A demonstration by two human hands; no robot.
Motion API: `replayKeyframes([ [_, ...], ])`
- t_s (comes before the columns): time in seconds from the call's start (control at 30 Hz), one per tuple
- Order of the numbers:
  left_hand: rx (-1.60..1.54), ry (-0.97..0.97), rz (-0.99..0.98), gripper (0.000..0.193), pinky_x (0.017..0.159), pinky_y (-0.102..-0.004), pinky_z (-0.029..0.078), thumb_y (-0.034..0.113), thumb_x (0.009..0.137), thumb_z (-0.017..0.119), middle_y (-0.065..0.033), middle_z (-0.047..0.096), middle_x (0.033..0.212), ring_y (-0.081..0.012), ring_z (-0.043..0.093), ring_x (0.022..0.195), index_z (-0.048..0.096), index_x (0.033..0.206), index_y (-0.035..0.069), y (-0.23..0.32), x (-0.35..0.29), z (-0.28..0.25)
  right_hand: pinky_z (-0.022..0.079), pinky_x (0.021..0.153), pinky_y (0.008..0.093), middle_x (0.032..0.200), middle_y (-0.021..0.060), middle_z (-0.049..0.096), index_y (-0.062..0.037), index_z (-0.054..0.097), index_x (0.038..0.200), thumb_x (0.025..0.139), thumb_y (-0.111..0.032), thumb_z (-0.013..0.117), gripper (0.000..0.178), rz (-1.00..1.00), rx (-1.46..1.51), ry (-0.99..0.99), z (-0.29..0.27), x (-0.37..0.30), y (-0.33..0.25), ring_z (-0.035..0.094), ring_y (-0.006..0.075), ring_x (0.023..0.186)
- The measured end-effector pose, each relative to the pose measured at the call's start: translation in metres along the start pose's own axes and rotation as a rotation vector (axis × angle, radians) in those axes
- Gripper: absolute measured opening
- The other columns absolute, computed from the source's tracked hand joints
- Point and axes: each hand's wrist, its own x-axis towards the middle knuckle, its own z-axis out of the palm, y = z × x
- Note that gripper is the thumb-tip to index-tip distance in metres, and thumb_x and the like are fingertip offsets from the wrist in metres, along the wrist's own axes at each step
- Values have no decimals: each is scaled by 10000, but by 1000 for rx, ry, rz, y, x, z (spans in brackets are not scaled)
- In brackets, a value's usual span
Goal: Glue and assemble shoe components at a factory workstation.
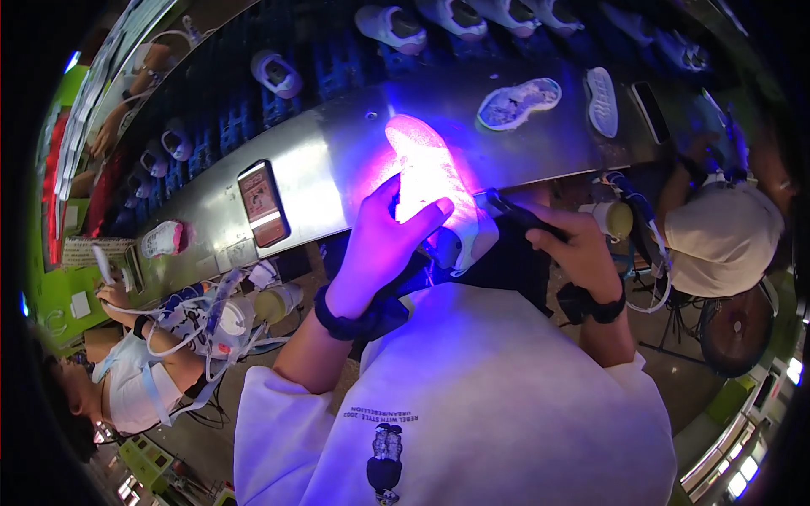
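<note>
A shoe (434, 173), washed over by bright pink-violet light, is tilted above the near edge of the metal bench. My left hand (375, 236) grips its side, with the thumb lying across it. In my right hand (582, 249) is a slim black-handled tool (519, 211), its tip close to the shoe's right side. Whether that tip touches the shoe I cannot tell, and glare hides the tool's kind. Dark bands circle both my wrists.
Beyond the metal bench (329, 148), several shoes (392, 29) stand on a dark blue rack. Two soles (519, 104) (602, 101) and two phones (263, 202) (650, 112) lie on the bench. Co-workers sit left (143, 371) and right (726, 236), near pots with hoses (232, 325).
</note>
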Motion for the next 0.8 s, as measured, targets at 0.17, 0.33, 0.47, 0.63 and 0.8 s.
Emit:
replayKeyframes([
  [0.17, -145, 26, 65, 444, 869, -300, 526, 253, 916, 771, -79, 703, 1044, -133, 668, 986, 631, 1200, -58, -7, 1, 11, 495, 734, 272, 855, 59, 700, -47, 704, 1254, 892, -88, 752, 367, -15, -72, -32, -14, 1, -10, 585, 109, 765],
  [0.33, -248, 97, -82, 402, 764, -270, 540, 261, 930, 751, -65, 715, 972, -114, 684, 847, 644, 1169, -43, -6, 1, 6, 484, 723, 267, 823, 49, 687, -53, 708, 1256, 868, -46, 750, 390, -148, -70, 22, -16, -9, -2, 574, 108, 743],
  [0.47, -233, 109, -63, 369, 716, -232, 514, 351, 992, 672, -15, 699, 990, -94, 687, 838, 636, 1191, 43, -5, -3, 0, 486, 732, 276, 843, 83, 694, -60, 711, 1258, 850, -13, 752, 414, -172, -107, 104, -4, -6, -10, 604, 125, 762],
  [0.63, -495, 75, -86, 349, 722, -252, 550, 351, 1016, 633, -45, 710, 997, -114, 700, 859, 636, 1176, 42, -16, -7, -15, 503, 755, 291, 883, 118, 712, -76, 708, 1268, 835, -3, 750, 440, -324, -285, 124, 3, 7, -44, 654, 188, 766],
  [0.8, -690, 85, -117, 356, 751, -277, 585, 367, 1036, 596, -45, 699, 1037, -119, 697, 908, 604, 1226, 66, -11, -16, -26, 509, 786, 279, 930, 93, 730, -45, 685, 1298, 856, -4, 703, 444, -362, -426, 42, 10, 16, -76, 662, 149, 814],
])
